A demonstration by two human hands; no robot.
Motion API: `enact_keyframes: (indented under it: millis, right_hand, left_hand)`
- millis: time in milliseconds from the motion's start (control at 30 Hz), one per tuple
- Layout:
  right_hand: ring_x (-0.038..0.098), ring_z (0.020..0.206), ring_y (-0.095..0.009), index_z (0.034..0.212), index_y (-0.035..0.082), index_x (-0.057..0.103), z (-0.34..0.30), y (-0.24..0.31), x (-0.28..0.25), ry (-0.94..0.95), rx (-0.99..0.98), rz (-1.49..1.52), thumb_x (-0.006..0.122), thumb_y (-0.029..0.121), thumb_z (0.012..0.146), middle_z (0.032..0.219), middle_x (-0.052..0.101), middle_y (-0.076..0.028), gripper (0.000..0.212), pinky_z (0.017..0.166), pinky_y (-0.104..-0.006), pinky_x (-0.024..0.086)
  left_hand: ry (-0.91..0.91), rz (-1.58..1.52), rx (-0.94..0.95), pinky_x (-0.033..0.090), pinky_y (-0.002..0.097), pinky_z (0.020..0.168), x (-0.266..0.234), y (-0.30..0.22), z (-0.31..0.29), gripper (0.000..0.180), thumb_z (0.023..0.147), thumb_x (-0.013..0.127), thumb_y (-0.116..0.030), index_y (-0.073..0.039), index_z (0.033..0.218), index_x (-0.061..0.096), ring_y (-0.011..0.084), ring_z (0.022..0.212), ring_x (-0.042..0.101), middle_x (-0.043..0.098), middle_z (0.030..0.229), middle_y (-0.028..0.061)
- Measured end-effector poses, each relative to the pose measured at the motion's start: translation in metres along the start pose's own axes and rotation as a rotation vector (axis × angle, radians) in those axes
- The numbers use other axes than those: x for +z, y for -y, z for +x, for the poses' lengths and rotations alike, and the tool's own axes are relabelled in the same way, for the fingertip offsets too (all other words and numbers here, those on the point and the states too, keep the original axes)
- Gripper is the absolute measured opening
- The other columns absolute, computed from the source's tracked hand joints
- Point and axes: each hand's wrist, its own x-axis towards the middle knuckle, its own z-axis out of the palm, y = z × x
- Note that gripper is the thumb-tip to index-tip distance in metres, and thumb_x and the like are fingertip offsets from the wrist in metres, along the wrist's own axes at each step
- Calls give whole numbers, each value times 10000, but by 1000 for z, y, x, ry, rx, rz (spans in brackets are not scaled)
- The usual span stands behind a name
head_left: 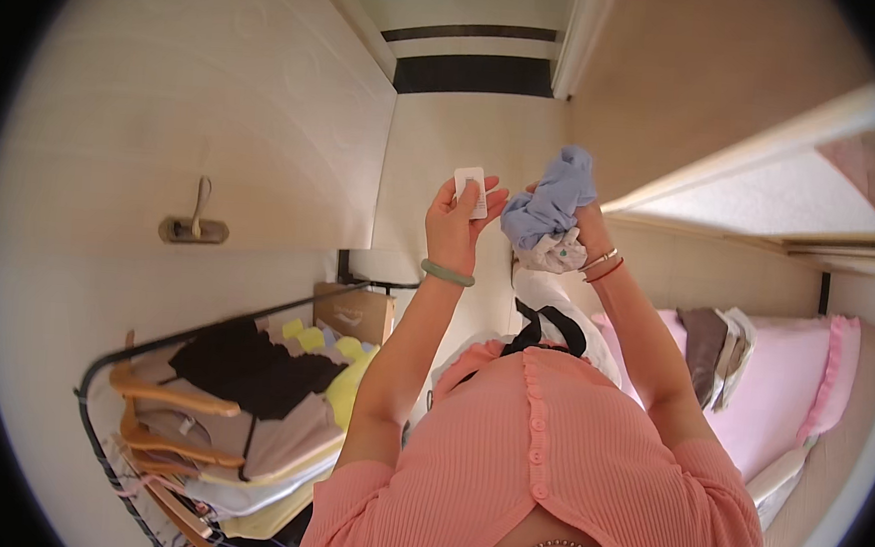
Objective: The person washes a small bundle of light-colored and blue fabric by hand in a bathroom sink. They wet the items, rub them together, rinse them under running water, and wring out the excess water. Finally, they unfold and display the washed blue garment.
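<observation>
My left hand (pixel 449 233) is raised in front of my chest, the thumb pressed on a small white rectangular thing (pixel 468 176) with rounded corners. Its other fingers stretch out behind that thing, whose exact kind I cannot make out. To the right, my right hand (pixel 592 231) grips a crumpled bundle of cloth. Light blue cloth (pixel 550 197) makes up most of the bundle, and a white patterned cloth (pixel 557 253) hangs below it. The bundle hides most of the right fingers. A small gap separates the left fingertips from the blue cloth.
Clothes on wooden hangers (pixel 175 393) fill a black-framed rack (pixel 101 363) at lower left, near a cardboard box (pixel 357 314). A white door (pixel 267 113) with a handle (pixel 196 227) stands at left. Folded clothes (pixel 718 356) lie on pink bedding (pixel 777 380) at right.
</observation>
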Motion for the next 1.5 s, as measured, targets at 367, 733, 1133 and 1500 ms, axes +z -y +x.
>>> enact_keyframes:
  millis: [367, 733, 1133, 1500]
  right_hand:
    - [575, 809, -102, 961, 7, 647, 247, 90, 62, 97, -187, -598, 530, 165, 901, 888, 640, -20, 206, 735, -247, 483]
    - [549, 745, -58, 995, 7, 679, 507, 157, 49, 56, 150, -390, 596, 238, 892, 845, 633, 20, 266, 665, -218, 449]
    - [573, 757, -74, 945, 13, 653, 726, 302, 137, 252, 115, -531, 634, 138, 852, 870, 635, -30, 157, 721, -240, 492]
    - [544, 744, -61, 963, -6, 658, 975, 399, 257, 507, 109, -713, 602, 85, 870, 829, 629, -3, 142, 682, -219, 480]
  left_hand:
    - [-57, -176, 67, 522, 352, 895, 28, -78, 210, 338, 955, 443, -66, 11, 1284, 438, 238, 984, 622, 558, 1206, 194]
    - [-35, -50, -86, 546, 299, 759, 57, -116, 480, 334, 980, 447, -228, -46, 1259, 474, 161, 863, 646, 605, 1160, 168]
    - [95, 169, -96, 476, 256, 542, 138, -237, 720, 387, 986, 402, -391, -36, 1012, 554, 95, 559, 512, 604, 748, 75]
    - [-67, 39, -36, 431, 246, 625, 187, -391, 911, 596, 976, 327, -516, -21, 1226, 547, 106, 637, 511, 600, 786, 59]
